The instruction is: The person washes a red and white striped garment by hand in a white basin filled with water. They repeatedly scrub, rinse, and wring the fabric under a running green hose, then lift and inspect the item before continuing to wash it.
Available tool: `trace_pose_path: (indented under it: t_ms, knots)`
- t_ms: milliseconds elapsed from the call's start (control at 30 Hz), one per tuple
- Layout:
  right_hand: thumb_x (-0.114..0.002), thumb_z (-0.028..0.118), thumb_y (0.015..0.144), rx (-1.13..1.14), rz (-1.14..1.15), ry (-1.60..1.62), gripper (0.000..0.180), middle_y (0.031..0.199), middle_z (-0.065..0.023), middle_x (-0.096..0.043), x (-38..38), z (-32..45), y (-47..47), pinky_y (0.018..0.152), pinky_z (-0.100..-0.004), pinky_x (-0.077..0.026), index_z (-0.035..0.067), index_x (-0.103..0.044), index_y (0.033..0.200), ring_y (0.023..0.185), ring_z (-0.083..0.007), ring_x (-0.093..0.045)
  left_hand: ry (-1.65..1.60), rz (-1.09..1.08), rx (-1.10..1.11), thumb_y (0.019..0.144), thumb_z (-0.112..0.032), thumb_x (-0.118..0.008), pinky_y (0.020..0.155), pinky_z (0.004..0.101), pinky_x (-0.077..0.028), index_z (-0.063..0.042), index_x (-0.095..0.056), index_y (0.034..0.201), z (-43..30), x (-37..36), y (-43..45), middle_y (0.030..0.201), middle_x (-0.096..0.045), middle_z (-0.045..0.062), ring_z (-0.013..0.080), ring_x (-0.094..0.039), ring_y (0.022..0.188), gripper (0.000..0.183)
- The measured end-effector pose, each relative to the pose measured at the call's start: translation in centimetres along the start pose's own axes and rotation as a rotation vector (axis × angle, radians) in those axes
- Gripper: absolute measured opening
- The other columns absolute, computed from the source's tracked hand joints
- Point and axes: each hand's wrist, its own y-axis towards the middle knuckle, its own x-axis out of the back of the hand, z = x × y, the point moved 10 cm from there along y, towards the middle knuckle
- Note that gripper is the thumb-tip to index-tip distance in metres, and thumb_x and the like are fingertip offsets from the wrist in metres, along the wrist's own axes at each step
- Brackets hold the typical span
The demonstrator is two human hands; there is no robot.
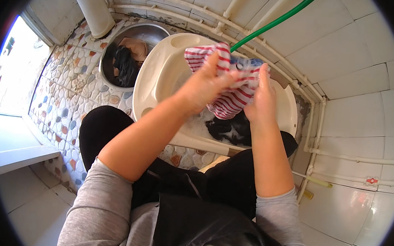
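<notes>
A wet red-and-white striped cloth [231, 103] is held between my two hands above a cream plastic tub [149, 75]. My left hand [208, 81], blurred, grips it from the left side. My right hand [263, 98] holds its right side, with the thumb pointing up. Some blue fabric [252, 62] shows behind the stripes; whether it belongs to the same piece I cannot tell. Below, a black garment [231, 128] lies in sudsy water in the tub. A green hose [276, 20] runs down behind the cloth, its end hidden.
Left of the tub, a round metal basin [101, 68] holds black [125, 68] and tan cloth [137, 48]. Cream pipes [190, 16] run along the tiled wall [351, 116]. My knees flank the tub's near edge on a pebble-patterned floor [61, 96]. A white ledge [26, 155] juts in at left.
</notes>
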Motion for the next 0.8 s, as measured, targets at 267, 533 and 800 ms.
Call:
trace_pose_path:
  t_ms: [267, 533, 800]
  knots:
    - [-0.049, 0.051, 0.091, -0.197, -0.231, -0.492, 0.055, 0.083, -0.0118, -0.063, 6.1, -9.5, 2.6, 0.064, -0.0352, -0.047, -0.002, -0.062, 0.087, 0.072, -0.0204, -0.058, 1.153, -0.150, -0.424, 0.091, -0.017, -0.052, 0.069, 0.0456, -0.046, -0.001, -0.047, 0.100, 3.9, -0.8, -1.3, 0.089, -0.057, 0.024, 0.0432, -0.056, 0.079, 0.019]
    - [-0.051, 0.036, 0.094, 0.016, -0.051, -0.457, 0.041, 0.085, -0.0123, -0.064, 2.0, -10.6, 1.4, 0.065, -0.0335, -0.046, -0.004, -0.061, 0.096, 0.074, -0.0178, -0.056, 1.167, -0.417, -0.089, 0.094, -0.025, -0.046, 0.079, 0.0467, -0.046, 0.001, -0.052, 0.105, 2.3, 3.9, -0.9, 0.104, -0.058, 0.025, 0.0417, -0.057, 0.093, 0.029]
    - [-0.051, 0.035, 0.092, -0.189, -0.149, -0.463, 0.039, 0.084, -0.0140, -0.062, 4.3, -9.3, 1.5, 0.063, -0.0353, -0.046, -0.003, -0.058, 0.101, 0.070, -0.0228, -0.057, 1.217, -0.247, -0.129, 0.092, -0.019, -0.048, 0.066, 0.0460, -0.046, 0.002, -0.046, 0.103, 3.6, -0.2, -2.0, 0.079, -0.059, 0.027, 0.0432, -0.059, 0.075, 0.024]
